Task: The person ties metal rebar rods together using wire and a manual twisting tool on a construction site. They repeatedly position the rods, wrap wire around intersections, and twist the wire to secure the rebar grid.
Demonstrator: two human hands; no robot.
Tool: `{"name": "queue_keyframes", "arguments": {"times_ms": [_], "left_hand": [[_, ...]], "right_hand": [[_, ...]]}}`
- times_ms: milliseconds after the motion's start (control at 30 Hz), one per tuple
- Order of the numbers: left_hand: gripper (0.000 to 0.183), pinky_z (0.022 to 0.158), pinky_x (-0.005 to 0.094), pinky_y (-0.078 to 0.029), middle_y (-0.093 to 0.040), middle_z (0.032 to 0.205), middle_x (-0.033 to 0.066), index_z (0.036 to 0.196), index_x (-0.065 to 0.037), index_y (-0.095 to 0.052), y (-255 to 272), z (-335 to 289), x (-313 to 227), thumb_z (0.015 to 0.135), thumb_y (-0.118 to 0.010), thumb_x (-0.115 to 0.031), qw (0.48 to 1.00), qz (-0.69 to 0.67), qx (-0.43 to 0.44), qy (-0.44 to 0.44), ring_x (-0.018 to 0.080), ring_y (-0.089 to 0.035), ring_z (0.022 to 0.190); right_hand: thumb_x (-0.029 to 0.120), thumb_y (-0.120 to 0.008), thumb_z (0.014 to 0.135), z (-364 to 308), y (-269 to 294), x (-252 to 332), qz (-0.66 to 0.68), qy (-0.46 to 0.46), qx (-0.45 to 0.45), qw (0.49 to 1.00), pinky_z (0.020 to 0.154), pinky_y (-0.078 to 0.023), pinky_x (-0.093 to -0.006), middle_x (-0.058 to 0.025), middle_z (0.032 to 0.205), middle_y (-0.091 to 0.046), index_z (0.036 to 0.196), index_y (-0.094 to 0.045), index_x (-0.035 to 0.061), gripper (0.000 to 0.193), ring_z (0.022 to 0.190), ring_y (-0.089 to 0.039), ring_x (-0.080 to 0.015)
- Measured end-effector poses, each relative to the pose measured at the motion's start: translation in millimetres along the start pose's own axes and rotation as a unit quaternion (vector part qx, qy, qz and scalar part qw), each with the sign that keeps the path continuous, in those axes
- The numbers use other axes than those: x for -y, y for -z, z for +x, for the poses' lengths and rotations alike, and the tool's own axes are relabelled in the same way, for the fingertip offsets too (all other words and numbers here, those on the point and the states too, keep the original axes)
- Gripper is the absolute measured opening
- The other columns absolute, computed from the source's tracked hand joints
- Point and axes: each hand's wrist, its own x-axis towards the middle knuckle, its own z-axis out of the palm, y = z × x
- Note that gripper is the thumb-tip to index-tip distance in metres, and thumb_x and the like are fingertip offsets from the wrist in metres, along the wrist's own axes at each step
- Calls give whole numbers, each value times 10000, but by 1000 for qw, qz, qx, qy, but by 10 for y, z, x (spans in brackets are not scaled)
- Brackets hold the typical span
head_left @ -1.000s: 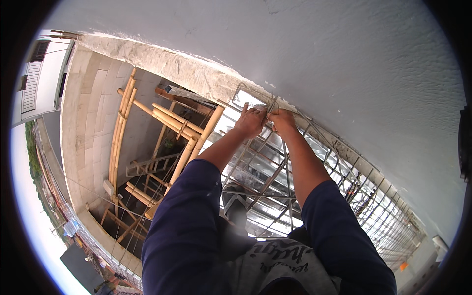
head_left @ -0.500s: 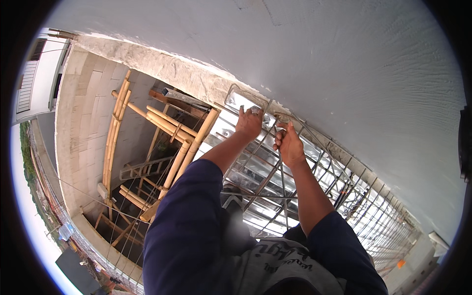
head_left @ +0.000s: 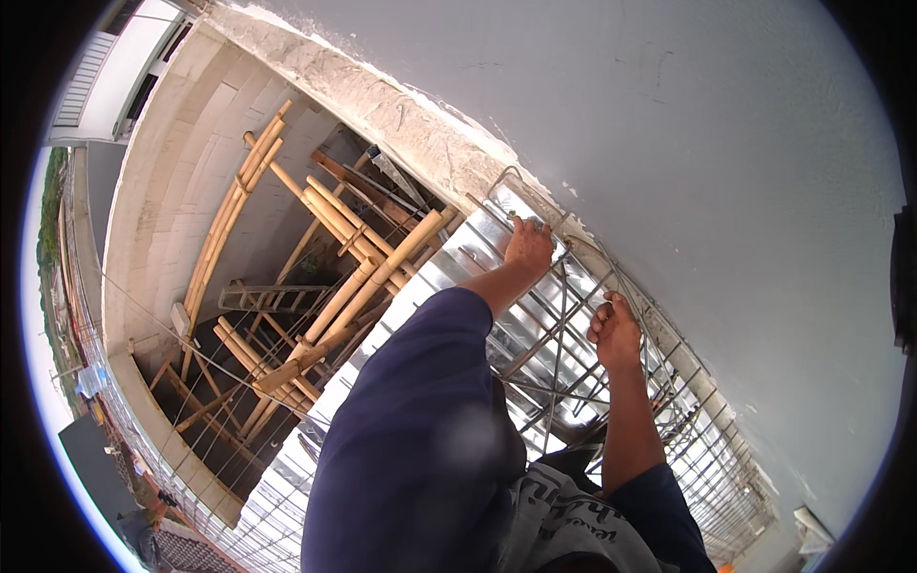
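My left hand reaches to the wall side of a grid of steel rebar, its fingers bent down over a bar near a hooked rebar end. To the right and nearer to me, my right hand is raised above the bars with its fingers curled in and the thumb against them. Whatever it may hold is too small to make out. Beneath the bars lies shiny corrugated metal decking.
A smooth grey wall rises along the right, with a rough concrete ledge at its foot. On the left, bamboo poles and a ladder stand in a deep opening beyond the decking's edge. More mesh runs off at lower right.
The view has shifted, with the opening now lower and farther left. My hands have moved apart: the right one has drawn back toward me, while the left stays by the hooked bar.
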Motion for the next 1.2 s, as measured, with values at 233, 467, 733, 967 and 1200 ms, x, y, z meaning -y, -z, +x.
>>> {"name": "queue_keyframes", "arguments": {"times_ms": [233,467,733,967,1200], "left_hand": [[352,1058,613,-173,-601,1165,84,1165,-40,-632,-132,-63,-109,908,-464,-212,997,-26,-62,36,290,-480,1172],[322,1091,591,-153,-619,1120,63,1116,-78,-659,-119,-44,-47,896,-479,-230,996,-66,-48,27,275,-484,1173],[281,1102,572,-139,-641,1099,29,1082,-134,-690,-34,-55,7,891,-503,-223,995,-81,-46,31,244,-489,1171],[267,1094,579,-189,-659,1036,45,1043,-120,-695,-1,-97,30,868,-530,-236,994,-92,-50,9,253,-540,1111],[261,1089,563,-202,-663,1043,44,1024,-114,-700,-19,-97,60,868,-533,-241,993,-103,-48,18,245,-546,1101]], "right_hand": [[188,-513,913,-219,105,-133,-147,-97,-55,983,364,-278,-233,17,624,-455,1141,-534,89,250,439,-385,-89],[119,-495,898,-253,28,-201,-191,-117,2,975,404,-351,-245,-11,701,-523,1263,-504,35,374,523,-479,-104],[125,-528,921,-129,43,-291,-359,-70,-6,931,378,-344,-242,-18,670,-524,1135,-564,44,232,453,-459,-104],[128,-520,925,-124,30,-205,-366,-79,-12,927,382,-350,-246,-14,671,-527,1133,-553,55,223,460,-465,-107],[105,-512,896,-76,48,-210,-349,-88,-29,933,370,-388,-268,-38,664,-532,1160,-554,13,283,455,-487,-123]]}}
